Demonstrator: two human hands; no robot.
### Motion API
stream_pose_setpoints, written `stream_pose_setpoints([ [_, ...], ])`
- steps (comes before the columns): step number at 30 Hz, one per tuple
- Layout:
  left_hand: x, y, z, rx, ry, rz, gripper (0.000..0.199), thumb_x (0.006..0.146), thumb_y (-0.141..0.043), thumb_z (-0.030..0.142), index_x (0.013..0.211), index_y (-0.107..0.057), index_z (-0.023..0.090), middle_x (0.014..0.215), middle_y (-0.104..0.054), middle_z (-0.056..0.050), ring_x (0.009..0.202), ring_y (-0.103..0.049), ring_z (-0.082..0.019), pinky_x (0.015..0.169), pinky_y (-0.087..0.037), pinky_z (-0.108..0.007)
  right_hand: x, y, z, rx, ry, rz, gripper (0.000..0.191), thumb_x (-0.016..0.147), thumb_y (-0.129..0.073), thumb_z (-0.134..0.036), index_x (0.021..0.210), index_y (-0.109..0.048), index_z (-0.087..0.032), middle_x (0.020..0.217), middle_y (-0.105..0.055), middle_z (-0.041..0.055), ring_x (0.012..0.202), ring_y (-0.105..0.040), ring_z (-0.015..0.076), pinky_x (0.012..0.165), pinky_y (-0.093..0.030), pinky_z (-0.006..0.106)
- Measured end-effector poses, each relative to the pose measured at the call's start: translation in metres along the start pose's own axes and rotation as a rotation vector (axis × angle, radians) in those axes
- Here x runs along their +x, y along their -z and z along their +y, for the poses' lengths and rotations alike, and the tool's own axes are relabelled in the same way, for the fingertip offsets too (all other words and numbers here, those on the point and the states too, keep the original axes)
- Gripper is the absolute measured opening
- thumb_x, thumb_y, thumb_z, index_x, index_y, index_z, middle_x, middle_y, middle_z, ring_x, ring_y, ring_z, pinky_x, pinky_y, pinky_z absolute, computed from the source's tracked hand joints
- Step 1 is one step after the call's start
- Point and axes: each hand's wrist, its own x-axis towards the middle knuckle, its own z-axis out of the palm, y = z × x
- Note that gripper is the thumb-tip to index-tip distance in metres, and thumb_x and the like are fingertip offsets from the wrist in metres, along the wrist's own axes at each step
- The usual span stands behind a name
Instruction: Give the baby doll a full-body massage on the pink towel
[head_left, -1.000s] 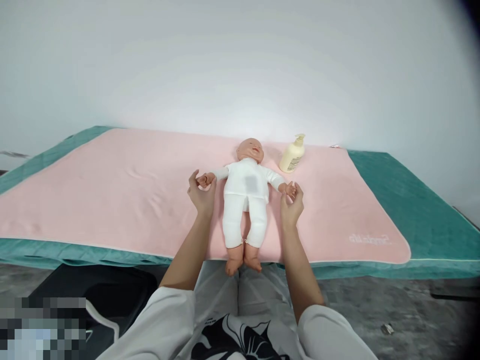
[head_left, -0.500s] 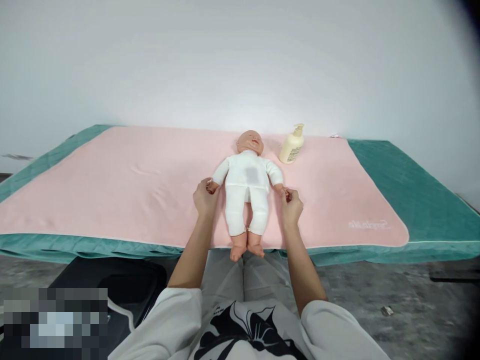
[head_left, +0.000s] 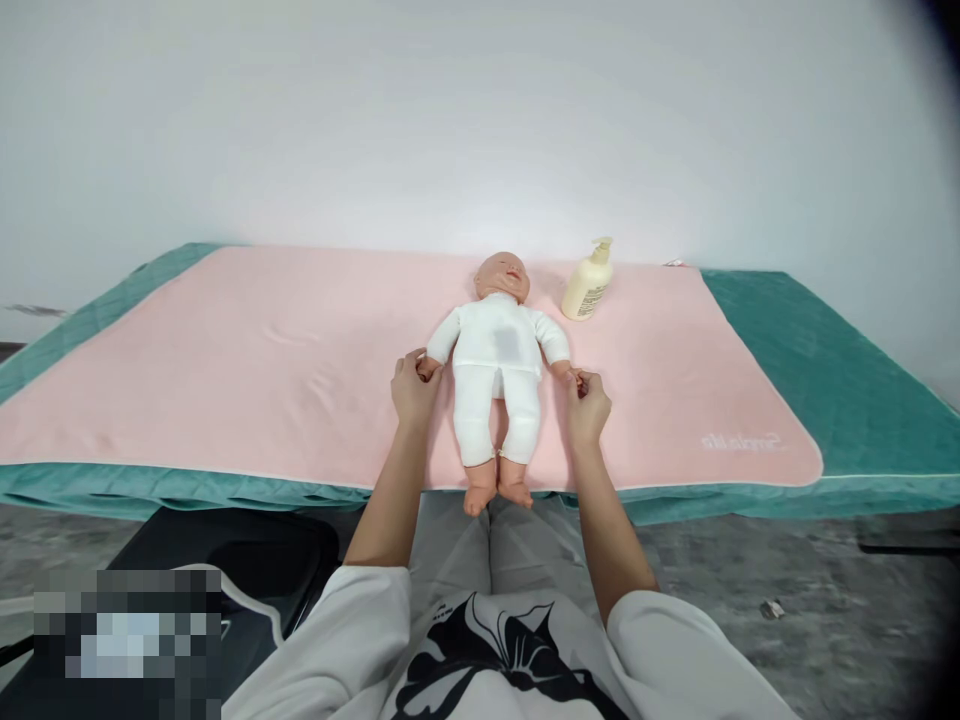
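At the near edge of a green bed (head_left: 862,390), the left hand (head_left: 414,392) grasps one of the doll's hands, and the right hand (head_left: 590,408) pinches the other between thumb and fingers. The doll (head_left: 496,335) lies face up between them on a pink mat (head_left: 322,350), arms spread, feet (head_left: 480,490) past the mat's near edge. Pulling toward the person could drag it off the side; a loose pinch might slip. Beyond its arm stands a pump bottle (head_left: 587,288), which a wide sideways swing could topple.
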Motion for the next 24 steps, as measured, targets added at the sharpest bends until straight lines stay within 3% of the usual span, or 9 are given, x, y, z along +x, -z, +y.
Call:
stream_pose_setpoints([
  [24,0.0019,-0.0004,-0.0042,-0.109,0.013,-0.009,0.047,0.076,-0.075,0.022,0.122,-0.066,0.018,0.114,-0.066,-0.011,0.103,-0.067,-0.023,0.093,-0.054,-0.035,0.0011,0.0003,0.0016,0.031,-0.008,0.017,0.049,0.092,-0.045,-0.059,0.106,-0.066,-0.017,0.101,-0.076,0.0115,0.087,-0.068,0.0233,0.079,-0.049,0.033],
])
